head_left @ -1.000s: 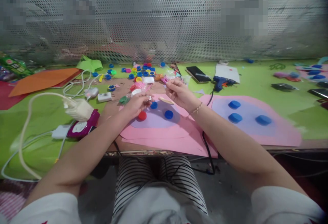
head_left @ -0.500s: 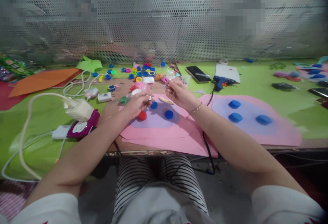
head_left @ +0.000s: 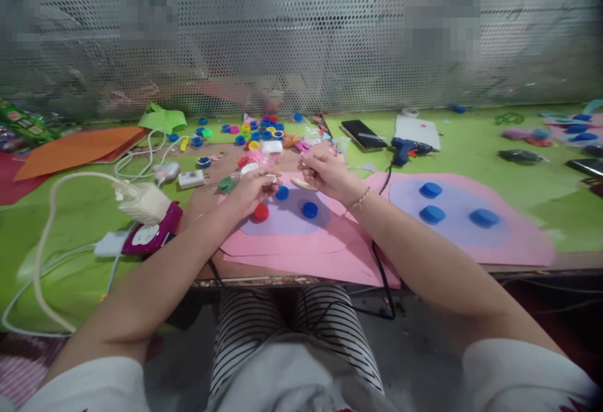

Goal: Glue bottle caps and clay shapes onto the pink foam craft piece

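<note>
My left hand point(head_left: 254, 193) is closed in a pinch on a small white piece point(head_left: 271, 179), whose kind I cannot make out. My right hand point(head_left: 327, 176) is also pinched, a little to the right; whatever its fingertips hold is too small to name. A pale beige curved strip point(head_left: 304, 184) shows just below the right fingers; I cannot tell if it touches them. Under both hands a lilac paper shape point(head_left: 287, 227) lies on pink paper point(head_left: 277, 246). On the lilac shape sit a red bottle cap point(head_left: 260, 213) and two blue bottle caps, one nearer point(head_left: 309, 210) and one farther point(head_left: 281, 193).
To the right, another pink-and-lilac paper piece point(head_left: 518, 236) carries blue caps point(head_left: 484, 218). A blue glue gun point(head_left: 409, 151) and a phone point(head_left: 362, 135) lie behind. Loose caps point(head_left: 254, 137) cover the back. At left are a purple power strip point(head_left: 153, 231) and cables.
My right hand has shifted slightly left and down, closer to the left hand. The left hand stays almost in place, and the caps have not moved on the paper.
</note>
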{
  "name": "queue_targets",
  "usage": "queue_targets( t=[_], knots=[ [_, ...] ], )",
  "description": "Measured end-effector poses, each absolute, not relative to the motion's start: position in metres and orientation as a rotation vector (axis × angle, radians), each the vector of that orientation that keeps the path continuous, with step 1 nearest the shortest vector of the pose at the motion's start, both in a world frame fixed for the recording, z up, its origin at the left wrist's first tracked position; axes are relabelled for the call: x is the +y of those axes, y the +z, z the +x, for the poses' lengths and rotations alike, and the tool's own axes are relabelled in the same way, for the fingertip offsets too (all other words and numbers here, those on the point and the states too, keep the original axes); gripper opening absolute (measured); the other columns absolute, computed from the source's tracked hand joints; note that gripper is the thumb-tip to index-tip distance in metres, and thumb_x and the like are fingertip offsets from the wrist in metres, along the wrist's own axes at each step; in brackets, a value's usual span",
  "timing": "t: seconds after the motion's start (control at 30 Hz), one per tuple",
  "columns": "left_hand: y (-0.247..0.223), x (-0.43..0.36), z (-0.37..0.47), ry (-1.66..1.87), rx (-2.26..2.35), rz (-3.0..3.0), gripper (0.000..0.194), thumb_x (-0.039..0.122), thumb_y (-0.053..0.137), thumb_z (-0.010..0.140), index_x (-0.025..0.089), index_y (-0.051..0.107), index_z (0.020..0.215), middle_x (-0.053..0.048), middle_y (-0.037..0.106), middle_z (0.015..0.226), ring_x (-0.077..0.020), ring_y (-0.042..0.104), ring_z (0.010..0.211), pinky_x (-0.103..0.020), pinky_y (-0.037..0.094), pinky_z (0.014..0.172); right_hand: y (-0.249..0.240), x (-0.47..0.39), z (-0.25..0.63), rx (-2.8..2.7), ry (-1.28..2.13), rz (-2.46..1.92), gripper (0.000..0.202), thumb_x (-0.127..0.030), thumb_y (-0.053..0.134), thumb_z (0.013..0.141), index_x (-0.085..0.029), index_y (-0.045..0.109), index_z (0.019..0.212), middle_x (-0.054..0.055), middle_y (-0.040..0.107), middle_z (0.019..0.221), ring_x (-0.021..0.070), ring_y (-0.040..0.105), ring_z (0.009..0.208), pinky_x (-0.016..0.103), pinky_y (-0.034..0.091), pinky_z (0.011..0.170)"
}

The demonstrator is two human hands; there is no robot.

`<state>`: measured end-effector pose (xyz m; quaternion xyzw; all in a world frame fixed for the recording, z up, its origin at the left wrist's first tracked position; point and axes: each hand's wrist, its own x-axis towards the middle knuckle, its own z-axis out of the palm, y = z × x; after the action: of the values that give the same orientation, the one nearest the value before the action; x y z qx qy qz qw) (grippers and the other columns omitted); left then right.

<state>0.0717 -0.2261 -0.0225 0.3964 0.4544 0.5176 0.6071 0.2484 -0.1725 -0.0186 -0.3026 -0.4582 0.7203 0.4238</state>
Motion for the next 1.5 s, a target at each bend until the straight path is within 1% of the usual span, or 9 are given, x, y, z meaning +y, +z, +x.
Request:
queue_targets(
  t=[0.17, 0.3, 0.5, 0.67, 0.8, 0.9, 1.03, 1.33, 1.5],
  knots=[
    [-0.0231, -0.227, 0.0717, 1.202, 1.045, 0.912, 0.01, 0.005, 0.055, 0.07, 0.009, 0.061, 0.076, -0.004, 0.062, 0.068, -0.0057, 0.053, 0.055, -0.019, 0.043, 0.057, -0.0184, -0.1719, 0.2494, -1.145, 1.861, -0.734, 0.011, -0.012, 0.056, 0.083, -0.014, 0.064, 0.075, 0.0, 0.065, 0.069, 0.0028, 0.059, 0.056, 0.011, 0.052, 0.057],
    [-0.0206, -0.2278, 0.0732, 1.202, 1.07, 0.898, 0.01, 0.004, 0.054, 0.07, 0.009, 0.061, 0.077, -0.004, 0.061, 0.067, -0.0056, 0.053, 0.054, -0.019, 0.043, 0.056, -0.0155, -0.175, 0.2504, -1.156, 1.912, -0.65, 0.016, -0.002, 0.06, 0.075, -0.015, 0.065, 0.083, 0.002, 0.068, 0.08, 0.0062, 0.065, 0.077, 0.013, 0.053, 0.071],
    [-0.0213, -0.2266, 0.0724, 1.19, 1.073, 0.881, 0.011, 0.004, 0.053, 0.07, 0.008, 0.06, 0.077, -0.004, 0.061, 0.066, -0.0065, 0.054, 0.054, -0.02, 0.044, 0.056, -0.0195, -0.1714, 0.2522, -1.18, 1.867, -0.693, 0.018, -0.017, 0.071, 0.07, -0.015, 0.055, 0.061, -0.006, 0.054, 0.051, 0.0022, 0.053, 0.045, 0.01, 0.045, 0.045],
    [-0.0217, -0.2265, 0.0721, 1.185, 1.079, 0.883, 0.01, 0.005, 0.055, 0.069, 0.009, 0.061, 0.076, -0.004, 0.061, 0.067, -0.0061, 0.054, 0.054, -0.019, 0.043, 0.056, -0.0195, -0.1688, 0.2525, -1.128, 1.887, -0.727, 0.006, -0.011, 0.061, 0.079, -0.014, 0.063, 0.074, -0.001, 0.064, 0.068, 0.003, 0.059, 0.056, 0.012, 0.052, 0.058],
    [-0.0193, -0.2272, 0.0735, 1.188, 1.096, 0.868, 0.01, 0.004, 0.054, 0.069, 0.009, 0.06, 0.075, -0.003, 0.061, 0.066, -0.0057, 0.053, 0.053, -0.019, 0.043, 0.055, -0.0186, -0.1695, 0.2526, -1.156, 1.895, -0.631, 0.02, 0.001, 0.061, 0.072, -0.016, 0.065, 0.082, 0.001, 0.068, 0.082, 0.0061, 0.065, 0.078, 0.013, 0.052, 0.071],
    [-0.0183, -0.2277, 0.074, 1.189, 1.097, 0.867, 0.01, 0.004, 0.053, 0.07, 0.009, 0.06, 0.074, -0.003, 0.061, 0.065, -0.0059, 0.053, 0.052, -0.019, 0.042, 0.055, -0.0193, -0.1696, 0.2529, -1.172, 1.883, -0.628, 0.015, -0.004, 0.067, 0.069, -0.017, 0.063, 0.076, -0.003, 0.064, 0.068, 0.0038, 0.062, 0.063, 0.012, 0.052, 0.062],
    [-0.0195, -0.2277, 0.0731, 1.185, 1.086, 0.883, 0.01, 0.004, 0.052, 0.071, 0.009, 0.06, 0.076, -0.003, 0.061, 0.066, -0.0062, 0.053, 0.053, -0.019, 0.042, 0.055, -0.0199, -0.1687, 0.2523, -1.156, 1.881, -0.685, 0.013, -0.019, 0.063, 0.079, -0.015, 0.059, 0.067, -0.005, 0.055, 0.055, 0.0018, 0.053, 0.047, 0.01, 0.049, 0.05],
    [-0.0209, -0.2273, 0.0726, 1.188, 1.086, 0.902, 0.01, 0.005, 0.054, 0.07, 0.009, 0.06, 0.077, -0.003, 0.06, 0.067, -0.0057, 0.052, 0.054, -0.02, 0.042, 0.056, -0.0192, -0.1695, 0.2537, -1.136, 1.857, -0.634, 0.019, -0.001, 0.06, 0.073, -0.015, 0.066, 0.083, 0.0, 0.067, 0.078, 0.004, 0.063, 0.075, 0.012, 0.052, 0.073],
    [-0.021, -0.2266, 0.0728, 1.191, 1.083, 0.896, 0.009, 0.004, 0.053, 0.07, 0.009, 0.059, 0.076, -0.003, 0.06, 0.067, -0.0055, 0.053, 0.053, -0.019, 0.042, 0.055, -0.0183, -0.1698, 0.2516, -1.094, 1.791, -0.696, 0.015, -0.001, 0.062, 0.072, -0.016, 0.066, 0.074, -0.003, 0.064, 0.069, 0.0015, 0.058, 0.061, 0.008, 0.05, 0.061]
  ],
)
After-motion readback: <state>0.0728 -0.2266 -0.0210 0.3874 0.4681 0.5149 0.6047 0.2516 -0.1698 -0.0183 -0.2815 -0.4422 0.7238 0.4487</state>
